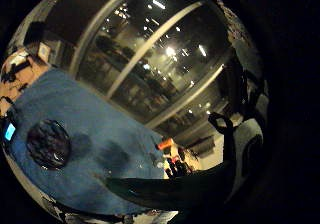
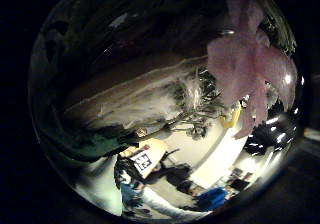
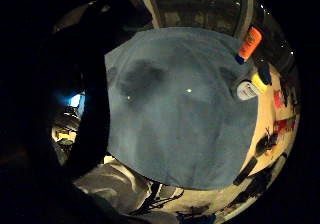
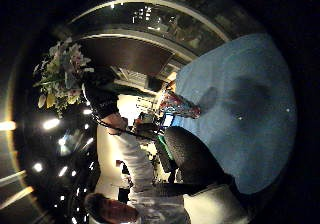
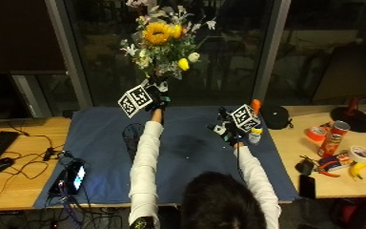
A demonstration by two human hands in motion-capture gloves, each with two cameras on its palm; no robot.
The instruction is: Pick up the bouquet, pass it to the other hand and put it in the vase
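My left hand [image 5: 156, 101] grips the stems of the bouquet [image 5: 161, 40] and holds it upright, high above the far edge of the blue cloth [image 5: 189, 152]. The bouquet has a yellow sunflower, white and pink blooms and green leaves. A pink bloom [image 2: 250, 69] hangs close to the left palm. A dark see-through vase [image 5: 132, 136] stands on the cloth below and just left of my left forearm; it also shows from above [image 1: 47, 144]. My right hand [image 5: 228, 132] hovers over the cloth's right part, holding nothing, well apart from the bouquet [image 4: 60, 76].
An orange-capped bottle [image 5: 255, 107], a small white bottle [image 5: 254, 136] and a black round object [image 5: 275, 117] stand at the cloth's right edge. Further right are a chip can [image 5: 335, 138], tape [image 5: 359, 153] and a banana [image 5: 357, 169]. A phone [image 5: 75, 176] lies at the cloth's left edge.
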